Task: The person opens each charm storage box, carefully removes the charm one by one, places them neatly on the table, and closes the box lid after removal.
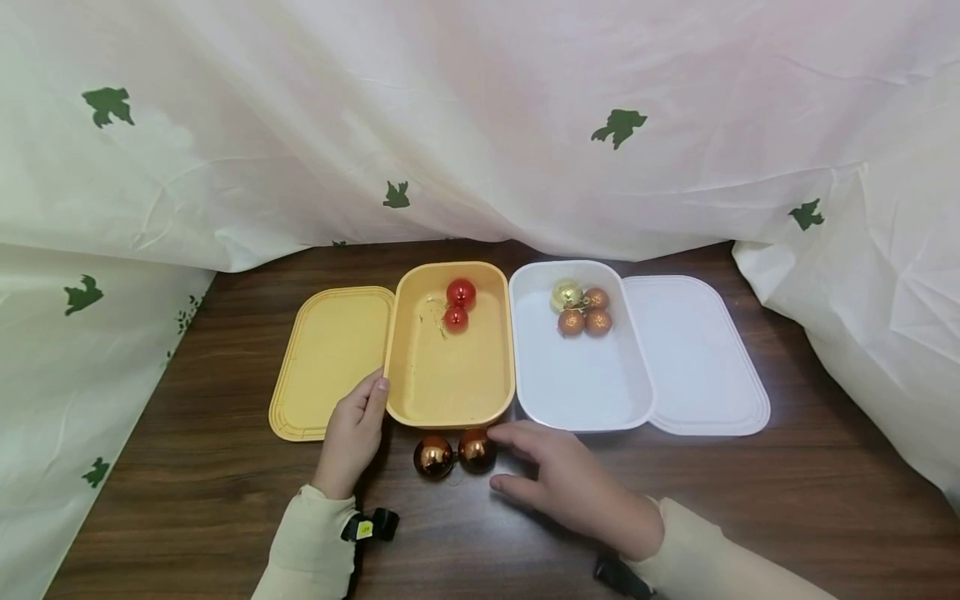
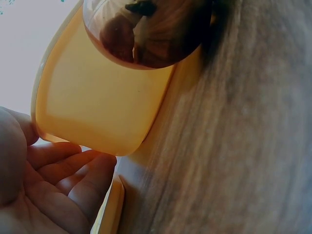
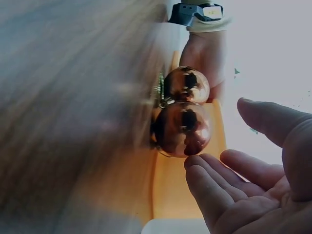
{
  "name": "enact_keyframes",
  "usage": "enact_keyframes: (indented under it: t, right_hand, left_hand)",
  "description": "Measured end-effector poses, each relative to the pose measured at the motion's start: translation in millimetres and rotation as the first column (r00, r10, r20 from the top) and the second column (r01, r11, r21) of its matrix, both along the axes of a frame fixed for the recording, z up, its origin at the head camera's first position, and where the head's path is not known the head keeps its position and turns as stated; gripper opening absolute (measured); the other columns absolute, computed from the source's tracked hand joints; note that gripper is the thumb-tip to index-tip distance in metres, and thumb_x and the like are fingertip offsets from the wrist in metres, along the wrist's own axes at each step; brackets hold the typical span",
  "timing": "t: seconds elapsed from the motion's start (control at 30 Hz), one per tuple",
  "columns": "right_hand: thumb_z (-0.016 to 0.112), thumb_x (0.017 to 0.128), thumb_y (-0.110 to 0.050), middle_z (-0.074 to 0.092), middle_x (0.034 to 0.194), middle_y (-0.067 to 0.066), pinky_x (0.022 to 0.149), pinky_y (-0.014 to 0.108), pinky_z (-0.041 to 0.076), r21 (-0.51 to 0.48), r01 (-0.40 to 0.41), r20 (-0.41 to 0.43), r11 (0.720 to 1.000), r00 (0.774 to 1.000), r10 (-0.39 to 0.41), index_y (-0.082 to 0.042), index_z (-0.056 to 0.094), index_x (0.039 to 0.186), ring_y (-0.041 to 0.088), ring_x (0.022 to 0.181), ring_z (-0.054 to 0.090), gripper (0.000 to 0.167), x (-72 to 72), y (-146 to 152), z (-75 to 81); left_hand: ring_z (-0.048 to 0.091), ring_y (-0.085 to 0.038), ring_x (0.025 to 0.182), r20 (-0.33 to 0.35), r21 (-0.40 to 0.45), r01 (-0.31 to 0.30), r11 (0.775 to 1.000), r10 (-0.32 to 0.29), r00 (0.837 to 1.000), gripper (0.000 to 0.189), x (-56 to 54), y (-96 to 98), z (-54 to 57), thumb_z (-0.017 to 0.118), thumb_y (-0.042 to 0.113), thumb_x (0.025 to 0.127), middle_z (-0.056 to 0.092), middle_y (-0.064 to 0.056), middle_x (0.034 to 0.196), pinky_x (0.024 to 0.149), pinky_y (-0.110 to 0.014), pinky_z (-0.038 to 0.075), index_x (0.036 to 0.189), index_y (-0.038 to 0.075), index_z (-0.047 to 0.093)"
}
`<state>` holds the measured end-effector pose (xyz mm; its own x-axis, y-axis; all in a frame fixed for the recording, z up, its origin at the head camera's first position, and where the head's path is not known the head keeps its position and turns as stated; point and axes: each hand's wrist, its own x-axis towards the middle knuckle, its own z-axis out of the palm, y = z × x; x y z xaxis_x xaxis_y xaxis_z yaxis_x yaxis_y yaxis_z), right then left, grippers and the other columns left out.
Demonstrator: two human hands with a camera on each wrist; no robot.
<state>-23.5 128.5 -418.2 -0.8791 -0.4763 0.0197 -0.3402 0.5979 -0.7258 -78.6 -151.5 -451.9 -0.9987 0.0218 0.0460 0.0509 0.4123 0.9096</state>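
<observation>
My left hand (image 1: 356, 433) holds the left side of the yellow box (image 1: 450, 392), thumb at the rim and fingers against the outer wall. Two shiny copper-brown Christmas baubles sit side by side on the table before this box: a left bauble (image 1: 433, 457) and a right bauble (image 1: 477, 451). Beside the right one is my right hand (image 1: 573, 483), its thumb and fingers spread apart, fingertips at or almost at the bauble; contact is unclear. Nothing is in its grasp. Inside the yellow box lie two red baubles, a larger one (image 1: 461, 293) and a smaller one (image 1: 455, 318).
A white box (image 1: 585, 400) stands against the yellow one, holding a gold bauble (image 1: 566, 295) and three orange-brown baubles (image 1: 572, 322). A yellow lid (image 1: 330, 358) lies at the left, a white lid (image 1: 701, 358) at the right. White cloth (image 1: 480, 125) hangs behind the table.
</observation>
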Motion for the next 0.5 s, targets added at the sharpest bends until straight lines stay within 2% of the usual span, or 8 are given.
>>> enact_keyframes:
  t: [0.27, 0.5]
  right_hand:
    - [0.082, 0.084, -0.022, 0.068, 0.126, 0.001, 0.096, 0.036, 0.054, -0.102, 0.023, -0.016, 0.994, 1.000, -0.025, -0.013, 0.067, 0.127, 0.018, 0.115, 0.065, 0.047, 3.4, 3, 4.2]
    - [0.083, 0.083, -0.015, 0.071, 0.119, 0.001, 0.090, 0.032, 0.057, -0.220, 0.033, -0.055, 0.975, 0.997, -0.046, -0.010, 0.070, 0.121, 0.017, 0.108, 0.067, 0.041, 5.2, 5, 13.9]
  left_hand:
    - [0.052, -0.025, 0.133, -0.006, 0.011, 0.006, 1.000, -0.006, 1.000, 0.045, 0.5, -0.8, 0.3, 0.044, 0.031, 0.109, 0.060, -0.015, 0.138, 0.108, -0.041, 0.041, 0.142, 0.003, 0.055]
    - [0.052, -0.024, 0.133, -0.007, 0.020, 0.008, 1.000, -0.008, 1.000, 0.044, 0.2, -0.4, 0.7, 0.044, 0.030, 0.109, 0.061, -0.014, 0.138, 0.108, -0.040, 0.041, 0.142, 0.003, 0.055]
